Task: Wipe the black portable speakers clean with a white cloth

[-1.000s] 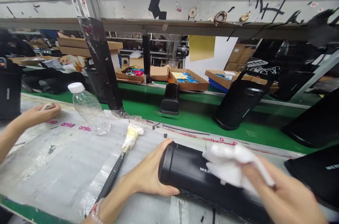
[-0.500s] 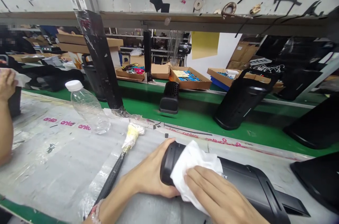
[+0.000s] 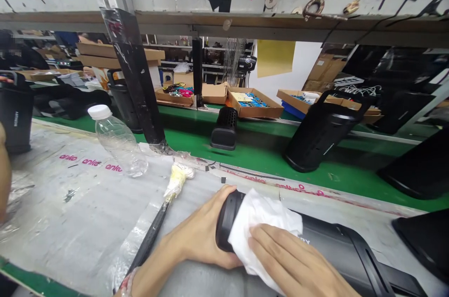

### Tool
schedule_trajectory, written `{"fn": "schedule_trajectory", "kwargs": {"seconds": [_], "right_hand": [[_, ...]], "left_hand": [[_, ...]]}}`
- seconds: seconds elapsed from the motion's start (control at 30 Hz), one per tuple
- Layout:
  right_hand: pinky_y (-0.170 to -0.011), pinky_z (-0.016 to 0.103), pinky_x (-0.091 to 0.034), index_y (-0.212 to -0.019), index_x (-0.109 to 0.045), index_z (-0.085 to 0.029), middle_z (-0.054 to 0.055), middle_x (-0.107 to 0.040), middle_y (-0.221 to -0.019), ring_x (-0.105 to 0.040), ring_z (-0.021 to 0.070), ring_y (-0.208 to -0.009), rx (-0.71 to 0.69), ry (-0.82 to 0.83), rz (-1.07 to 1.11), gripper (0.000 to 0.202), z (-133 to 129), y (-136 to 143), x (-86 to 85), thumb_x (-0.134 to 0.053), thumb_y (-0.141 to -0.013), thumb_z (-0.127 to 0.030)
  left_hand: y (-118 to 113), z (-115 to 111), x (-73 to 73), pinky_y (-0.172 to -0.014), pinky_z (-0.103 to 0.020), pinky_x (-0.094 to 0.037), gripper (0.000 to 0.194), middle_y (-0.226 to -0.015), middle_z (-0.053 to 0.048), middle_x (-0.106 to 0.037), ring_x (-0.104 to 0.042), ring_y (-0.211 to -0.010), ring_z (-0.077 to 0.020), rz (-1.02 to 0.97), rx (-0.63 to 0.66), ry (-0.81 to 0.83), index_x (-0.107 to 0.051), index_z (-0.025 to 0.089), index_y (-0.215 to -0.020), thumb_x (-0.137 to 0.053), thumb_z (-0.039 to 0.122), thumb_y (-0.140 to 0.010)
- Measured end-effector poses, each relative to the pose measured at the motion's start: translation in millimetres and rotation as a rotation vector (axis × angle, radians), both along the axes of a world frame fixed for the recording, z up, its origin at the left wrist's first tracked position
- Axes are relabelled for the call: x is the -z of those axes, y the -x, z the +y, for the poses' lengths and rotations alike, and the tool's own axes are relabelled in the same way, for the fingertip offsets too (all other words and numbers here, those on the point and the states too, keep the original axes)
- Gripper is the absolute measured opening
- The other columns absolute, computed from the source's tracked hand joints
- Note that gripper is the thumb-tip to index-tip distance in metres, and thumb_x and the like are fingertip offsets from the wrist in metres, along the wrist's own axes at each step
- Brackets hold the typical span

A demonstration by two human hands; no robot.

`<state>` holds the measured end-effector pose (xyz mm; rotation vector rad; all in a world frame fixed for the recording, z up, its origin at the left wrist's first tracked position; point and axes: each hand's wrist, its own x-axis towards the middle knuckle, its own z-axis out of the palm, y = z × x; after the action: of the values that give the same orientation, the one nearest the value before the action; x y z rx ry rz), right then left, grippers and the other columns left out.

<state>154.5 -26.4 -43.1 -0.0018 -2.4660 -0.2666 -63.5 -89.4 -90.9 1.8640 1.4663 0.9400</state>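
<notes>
A black cylindrical device (image 3: 329,241) with pale lettering lies on its side on the covered table, stretching toward the lower right. My left hand (image 3: 206,231) is wrapped round its left end, thumb below and fingers above. Pressed flat on a white cloth (image 3: 259,217), my right hand (image 3: 291,255) holds it against the device's upper side, and the cloth covers part of the lettering. Left of my left wrist lies a black stick (image 3: 154,227) with a white and yellowish wrapped tip.
A clear bottle (image 3: 119,140) with a white cap leans near the black post (image 3: 138,82). More black devices (image 3: 322,133) rest on the green surface (image 3: 259,147) beyond. A person's arm (image 3: 4,170) shows at the left edge, beside another device (image 3: 16,114).
The white cloth and my right hand have shifted slightly right in view, as has the device. At the far left, the other person's hand and cloth have left the device there, showing its lettering.
</notes>
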Motion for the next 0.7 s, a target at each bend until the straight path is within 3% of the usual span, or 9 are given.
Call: {"fn": "schedule_trajectory", "kwargs": {"seconds": [0.1,0.2,0.3,0.37,0.43,0.5,0.53,0.6,0.7], "right_hand": [[-0.091,0.025,-0.052,-0.108,-0.068,-0.011,0.008,-0.070,-0.110,-0.067,0.0195,-0.099,-0.013,-0.040,-0.073,0.036,-1,3,-4.0,-0.035,-0.093,-0.008],[-0.090,0.031,-0.053,-0.106,-0.068,-0.008,0.011,-0.069,-0.111,-0.067,0.0225,-0.101,-0.010,-0.026,-0.010,0.038,-3,8,-4.6,-0.033,-0.092,-0.006],[-0.086,0.028,-0.055,-0.106,-0.068,-0.012,0.008,-0.071,-0.106,-0.068,0.0206,-0.096,-0.036,0.046,-0.052,0.038,4,-1,-11.2,-0.036,-0.087,-0.004],[-0.075,0.021,-0.057,-0.103,-0.068,-0.018,0.004,-0.073,-0.099,-0.071,0.0176,-0.085,0.076,0.230,-0.013,0.031,15,-15,-19.2,-0.042,-0.088,-0.010],[-0.056,0.016,-0.056,-0.100,-0.067,-0.022,0.001,-0.075,-0.088,-0.071,0.0157,-0.070,0.305,0.438,0.074,0.020,26,-30,-26.2,-0.049,-0.091,-0.021],[-0.047,0.016,-0.053,-0.101,-0.066,-0.023,-0.001,-0.074,-0.083,-0.070,0.0157,-0.063,0.520,0.530,0.186,0.017,31,-37,-27.6,-0.056,-0.090,-0.031],[-0.048,0.016,-0.054,-0.102,-0.065,-0.023,0.000,-0.074,-0.083,-0.071,0.0163,-0.065,0.557,0.520,0.247,0.017,29,-36,-25.6,-0.057,-0.090,-0.032],[-0.062,0.019,-0.057,-0.105,-0.064,-0.020,0.003,-0.074,-0.089,-0.071,0.0170,-0.075,0.453,0.424,0.302,0.018,20,-26,-16.7,-0.054,-0.090,-0.024],[-0.083,0.026,-0.056,-0.107,-0.063,-0.013,0.008,-0.072,-0.102,-0.068,0.0191,-0.095,0.083,0.199,0.134,0.030,0,-4,-0.2,-0.040,-0.090,-0.007]], "left_hand": [[0,0,-0.7,-0.110,-0.044,-0.036,0.118,-0.149,-0.016,-0.033,-0.041,-0.133,-0.0344,0.009,-0.004,0.001,-0.014,0.022,-0.146,-0.083,0.035,-0.051],[-1,-1,-1.9,-0.111,-0.043,-0.035,0.117,-0.152,-0.016,-0.028,-0.035,-0.137,-0.0344,0.014,0.011,0.000,-0.014,0.022,-0.145,-0.083,0.035,-0.052],[-1,-2,-2.8,-0.110,-0.043,-0.035,0.117,-0.149,-0.017,-0.032,-0.039,-0.134,-0.0342,0.024,-0.006,0.014,-0.016,0.021,-0.145,-0.084,0.034,-0.050],[-1,-2,-3.3,-0.109,-0.044,-0.037,0.117,-0.146,-0.017,-0.036,-0.043,-0.130,-0.0339,0.027,-0.026,0.050,-0.016,0.019,-0.146,-0.083,0.035,-0.052],[0,-3,-4.1,-0.108,-0.046,-0.037,0.118,-0.145,-0.017,-0.037,-0.044,-0.129,-0.0346,0.032,-0.033,0.083,-0.014,0.020,-0.147,-0.083,0.038,-0.053],[0,-3,-5.1,-0.109,-0.047,-0.036,0.120,-0.146,-0.018,-0.035,-0.042,-0.130,-0.0357,0.036,-0.029,0.092,-0.012,0.019,-0.148,-0.083,0.039,-0.053],[0,-3,-5.8,-0.109,-0.047,-0.036,0.119,-0.147,-0.018,-0.034,-0.042,-0.130,-0.0358,0.034,-0.026,0.088,-0.013,0.020,-0.148,-0.083,0.039,-0.053],[-1,-3,-7.2,-0.107,-0.046,-0.038,0.117,-0.144,-0.017,-0.038,-0.044,-0.128,-0.0350,0.018,-0.024,0.083,-0.015,0.020,-0.147,-0.083,0.038,-0.053],[-2,-3,-8.6,-0.106,-0.046,-0.040,0.114,-0.143,-0.015,-0.040,-0.045,-0.127,-0.0343,-0.008,-0.029,0.085,-0.018,0.021,-0.145,-0.083,0.036,-0.052]]}}
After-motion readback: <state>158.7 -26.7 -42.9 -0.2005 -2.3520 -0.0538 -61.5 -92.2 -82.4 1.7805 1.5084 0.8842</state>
